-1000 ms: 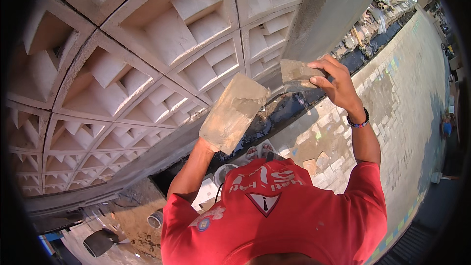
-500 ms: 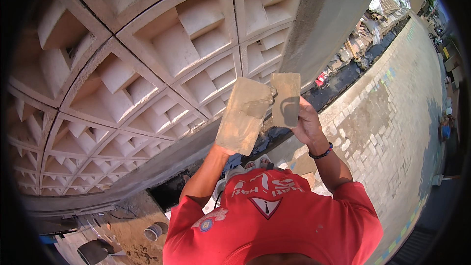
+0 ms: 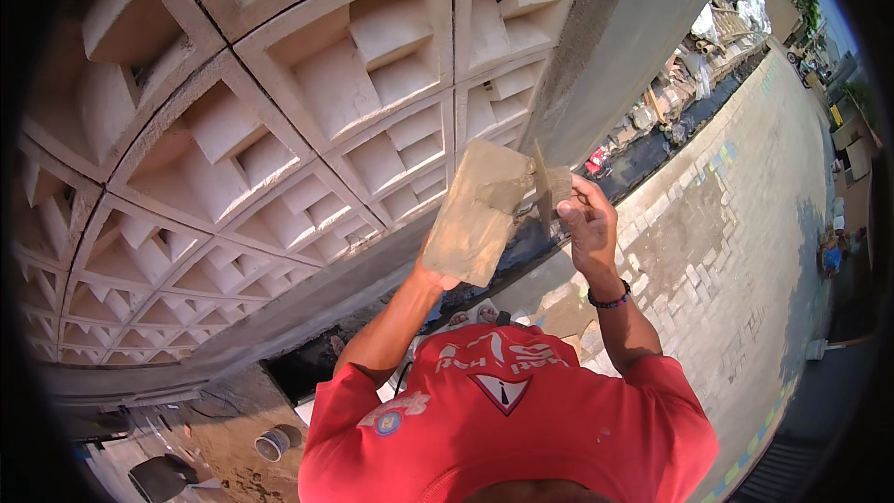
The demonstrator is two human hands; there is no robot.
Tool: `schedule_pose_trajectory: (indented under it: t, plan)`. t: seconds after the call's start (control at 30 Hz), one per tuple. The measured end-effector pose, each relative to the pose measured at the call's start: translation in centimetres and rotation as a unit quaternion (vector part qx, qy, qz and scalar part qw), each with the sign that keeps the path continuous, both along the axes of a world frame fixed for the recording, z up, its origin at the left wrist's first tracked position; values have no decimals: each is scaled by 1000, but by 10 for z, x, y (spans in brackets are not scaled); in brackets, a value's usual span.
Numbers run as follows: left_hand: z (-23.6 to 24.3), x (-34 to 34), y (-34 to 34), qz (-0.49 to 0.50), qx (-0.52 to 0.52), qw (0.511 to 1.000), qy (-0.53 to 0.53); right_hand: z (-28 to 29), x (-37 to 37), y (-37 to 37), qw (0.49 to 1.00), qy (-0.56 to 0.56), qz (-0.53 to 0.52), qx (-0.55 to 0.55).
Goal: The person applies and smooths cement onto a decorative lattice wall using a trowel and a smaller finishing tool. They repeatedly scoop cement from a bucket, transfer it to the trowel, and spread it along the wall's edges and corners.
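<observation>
In my left hand [image 3: 440,277] is a flat rectangular mortar board [image 3: 477,228], gripped from beneath at its near end. Wet grey-brown mortar is smeared over its top, thicker toward the far right side. My right hand [image 3: 593,228] is closed on a plastering trowel [image 3: 543,184], whose thin blade is turned nearly edge-on beside the board's right edge. The fingers cover the trowel's handle. Whether the blade touches the board I cannot tell. Both tools are in front of me, near the wall of patterned openwork blocks [image 3: 391,144].
A smooth grey concrete pillar [image 3: 615,56] rises beyond the blocks. Along the wall's foot runs a dark wet ditch [image 3: 675,126], with rubble and sacks [image 3: 722,28] farther off. Paving [image 3: 717,251] lies to the right. A pail [image 3: 272,444] and a black tub [image 3: 160,478] sit at lower left.
The trowel has turned from showing its flat face to nearly edge-on. My right hand has rotated with it, bringing its fingers into view. The board has shifted slightly right.
</observation>
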State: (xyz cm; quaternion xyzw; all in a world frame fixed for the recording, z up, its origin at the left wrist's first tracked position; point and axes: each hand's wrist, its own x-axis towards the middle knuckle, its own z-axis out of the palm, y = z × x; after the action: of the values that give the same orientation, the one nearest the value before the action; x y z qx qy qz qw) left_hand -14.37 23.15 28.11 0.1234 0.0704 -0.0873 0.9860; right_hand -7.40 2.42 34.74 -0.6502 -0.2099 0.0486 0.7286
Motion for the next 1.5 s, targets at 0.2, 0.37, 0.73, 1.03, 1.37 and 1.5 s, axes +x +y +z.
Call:
schedule_pose_trajectory:
  t: [0.2, 0.37, 0.73, 1.03, 1.37, 1.5]
  plan:
    - [-8, 6, 1, -29, 4, 997, -74, 16, 15, -14, 974, -167, -35, -150]
    - [-2, 6, -7, -15, 32, 998, -53, 29, 21, -29, 961, -184, -26, -203]
    - [4, 16, -21, -3, 7, 1000, -28, -3, 22, -33, 996, 1, -36, -85]
    - [2, 25, -30, 45, 33, 998, -30, -30, 17, -29, 995, 93, -14, 41]
    - [-1, 32, -33, 61, 71, 995, -32, -15, 11, -32, 993, 19, -59, -101]
    - [2, 34, -33, 62, 85, 994, -12, -8, 10, -35, 985, 0, -49, -162]
